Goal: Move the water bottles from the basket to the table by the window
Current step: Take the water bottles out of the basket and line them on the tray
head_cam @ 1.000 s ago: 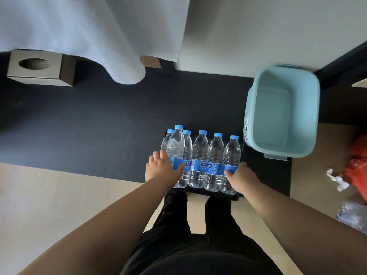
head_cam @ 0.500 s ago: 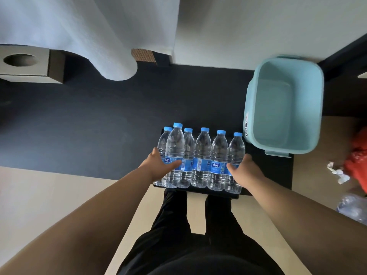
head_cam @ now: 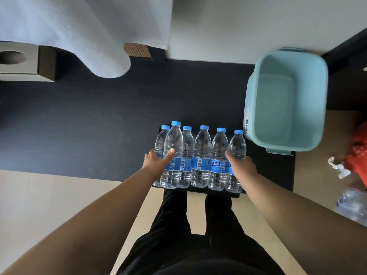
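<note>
Several clear water bottles (head_cam: 200, 155) with blue caps and blue labels stand in a tight row on a black tray (head_cam: 235, 194) at the near edge of the dark table (head_cam: 89, 126). My left hand (head_cam: 155, 163) wraps the left end of the row, thumb on the tall front bottle (head_cam: 173, 147). At the other end, my right hand (head_cam: 241, 167) grips the rightmost bottle (head_cam: 237, 145). The light blue basket (head_cam: 252, 92) stands on the table just right of the bottles, with nothing visible inside.
A white curtain (head_cam: 89, 36) hangs over the table's far left, beside a tissue box (head_cam: 19, 62). On the floor at right lie a red bag (head_cam: 357, 153), crumpled paper (head_cam: 337, 167) and a clear plastic bundle (head_cam: 351, 205). My legs are below the tray.
Both hands have slid from the bottles' bases up to label height and closed more firmly on the two ends of the row. The view has shifted slightly.
</note>
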A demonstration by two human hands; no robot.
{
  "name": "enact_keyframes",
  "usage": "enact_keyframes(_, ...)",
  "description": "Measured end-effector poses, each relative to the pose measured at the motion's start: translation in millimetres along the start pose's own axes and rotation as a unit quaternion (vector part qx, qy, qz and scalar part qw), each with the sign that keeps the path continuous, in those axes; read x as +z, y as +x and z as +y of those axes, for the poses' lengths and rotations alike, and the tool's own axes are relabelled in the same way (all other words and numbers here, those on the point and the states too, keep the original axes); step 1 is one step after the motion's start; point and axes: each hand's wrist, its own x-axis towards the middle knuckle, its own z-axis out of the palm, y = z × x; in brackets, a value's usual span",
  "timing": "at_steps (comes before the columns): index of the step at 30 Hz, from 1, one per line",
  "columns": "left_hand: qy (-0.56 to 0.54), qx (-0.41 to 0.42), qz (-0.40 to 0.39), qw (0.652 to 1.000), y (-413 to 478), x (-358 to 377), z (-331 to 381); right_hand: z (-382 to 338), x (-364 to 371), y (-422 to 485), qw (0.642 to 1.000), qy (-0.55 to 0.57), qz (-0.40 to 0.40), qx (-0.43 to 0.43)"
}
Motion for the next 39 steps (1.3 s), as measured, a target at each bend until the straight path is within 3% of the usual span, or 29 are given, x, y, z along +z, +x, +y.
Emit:
enact_keyframes(10, -0.19, -0.066, -0.068, 0.977, 13, -15, 0, 10, -7, 16, 0.991, 0.127, -0.046, 0.008)
enact_keyframes(28, -0.263, -0.054, -0.086, 0.959, 3, -21, 0, 13, -5, 4, 0.984, 0.167, -0.056, 0.007)
enact_keyframes(39, -0.279, -0.03, -0.068, 0.957, -12, -36, 3, -1, -2, -14, 0.983, 0.171, -0.042, -0.045)
